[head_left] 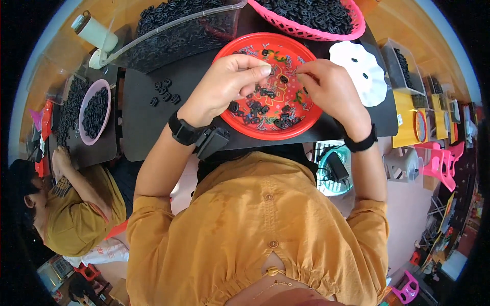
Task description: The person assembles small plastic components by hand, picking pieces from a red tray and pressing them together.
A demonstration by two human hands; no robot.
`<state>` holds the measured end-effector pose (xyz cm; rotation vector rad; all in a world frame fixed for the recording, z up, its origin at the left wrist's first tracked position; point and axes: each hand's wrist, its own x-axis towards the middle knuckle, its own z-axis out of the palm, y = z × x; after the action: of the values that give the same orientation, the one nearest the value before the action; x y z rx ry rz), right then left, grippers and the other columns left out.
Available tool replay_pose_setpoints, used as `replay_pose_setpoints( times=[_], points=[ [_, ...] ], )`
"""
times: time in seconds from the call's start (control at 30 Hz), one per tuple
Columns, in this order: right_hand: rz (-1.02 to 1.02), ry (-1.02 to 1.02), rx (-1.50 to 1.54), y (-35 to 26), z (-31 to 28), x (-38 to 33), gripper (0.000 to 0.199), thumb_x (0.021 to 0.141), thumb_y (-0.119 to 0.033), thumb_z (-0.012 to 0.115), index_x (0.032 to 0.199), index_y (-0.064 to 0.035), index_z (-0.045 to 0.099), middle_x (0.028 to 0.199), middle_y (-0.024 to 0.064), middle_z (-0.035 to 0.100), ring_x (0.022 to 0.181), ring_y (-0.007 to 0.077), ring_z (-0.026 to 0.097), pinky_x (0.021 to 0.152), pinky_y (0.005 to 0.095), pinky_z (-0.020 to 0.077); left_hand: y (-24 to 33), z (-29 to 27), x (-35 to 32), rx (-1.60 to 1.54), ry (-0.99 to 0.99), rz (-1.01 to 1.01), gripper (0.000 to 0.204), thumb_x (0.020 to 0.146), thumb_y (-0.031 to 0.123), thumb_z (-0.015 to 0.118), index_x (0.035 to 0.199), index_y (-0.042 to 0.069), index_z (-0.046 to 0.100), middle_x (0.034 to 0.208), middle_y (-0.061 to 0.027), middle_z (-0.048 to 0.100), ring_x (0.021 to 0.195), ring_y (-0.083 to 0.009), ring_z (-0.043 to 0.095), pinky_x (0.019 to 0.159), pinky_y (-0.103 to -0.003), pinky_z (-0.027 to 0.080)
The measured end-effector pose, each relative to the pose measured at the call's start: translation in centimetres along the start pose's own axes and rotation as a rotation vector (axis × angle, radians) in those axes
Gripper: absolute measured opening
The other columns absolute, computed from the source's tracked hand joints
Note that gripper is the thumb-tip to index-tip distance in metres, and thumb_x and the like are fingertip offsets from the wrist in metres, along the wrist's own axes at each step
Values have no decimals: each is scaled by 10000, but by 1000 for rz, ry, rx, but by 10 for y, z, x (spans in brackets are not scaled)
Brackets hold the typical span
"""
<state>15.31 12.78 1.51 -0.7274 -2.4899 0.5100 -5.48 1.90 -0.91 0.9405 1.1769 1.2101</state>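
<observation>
Both hands hover over a round red tray [227, 120] with a patterned bottom, where small black plastic parts [287, 121] and thin metal pieces [263, 124] lie scattered. Above its left side, my left hand [230, 81] has thumb and forefinger pinched together; anything between the tips is too small to name. My right hand [334, 91], over the right side, is closed in a similar pinch, its contents likewise hidden. The two hands are apart, with a black part visible on the tray between them. A black band is on each wrist, and a black box is strapped by the left one.
Behind the tray stand a clear bin [178, 48] and a pink basket [306, 23], both full of black parts. A white scalloped plate [365, 84] at right holds a couple. Several loose parts [164, 93] lie left. A co-worker [76, 214] sits at far left by a pink bowl [83, 122].
</observation>
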Motion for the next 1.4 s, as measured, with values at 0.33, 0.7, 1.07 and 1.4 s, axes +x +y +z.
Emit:
replay_pose_setpoints(
  times=[0.33, 0.7, 1.07, 1.4],
  points=[
    [-51, -457, -379, 8, 19, 43, 182, 766, -142, 566, 790, 15, 656, 762, 224, 642, 771, 376, 650, 728, 459, 524, -3, -10, -1, -121, -9, -44, 224, 932, 148, 595, 1090, -11, 607, 904, -46, 656, 523, -1, 406, 451, -148, 305],
    [212, -349, 114, -4, 3, 25, 194, 805, -121, 637, 908, 43, 652, 731, 168, 658, 671, 248, 665, 626, 324, 529, 0, -11, -8, -199, 11, -20, 190, 936, 172, 597, 1025, 6, 623, 842, -20, 629, 529, -10, 390, 458, -162, 285],
    [269, 320, 1248, -71, 42, -9, 158, 937, -91, 600, 1059, 8, 607, 809, 38, 629, 664, 90, 592, 618, 227, 517, 16, 17, -23, -506, 55, 152, 148, 934, 147, 599, 1005, 19, 617, 756, 13, 552, 510, -9, 372, 451, -160, 270],
    [357, 185, 640, -39, 19, -12, 139, 891, -88, 648, 994, 3, 670, 775, 43, 640, 638, 96, 602, 591, 227, 490, 1, -4, -25, -592, 183, 188, 190, 951, 161, 556, 1042, -2, 587, 731, 33, 509, 482, -19, 348, 417, -180, 239]
  ],
)
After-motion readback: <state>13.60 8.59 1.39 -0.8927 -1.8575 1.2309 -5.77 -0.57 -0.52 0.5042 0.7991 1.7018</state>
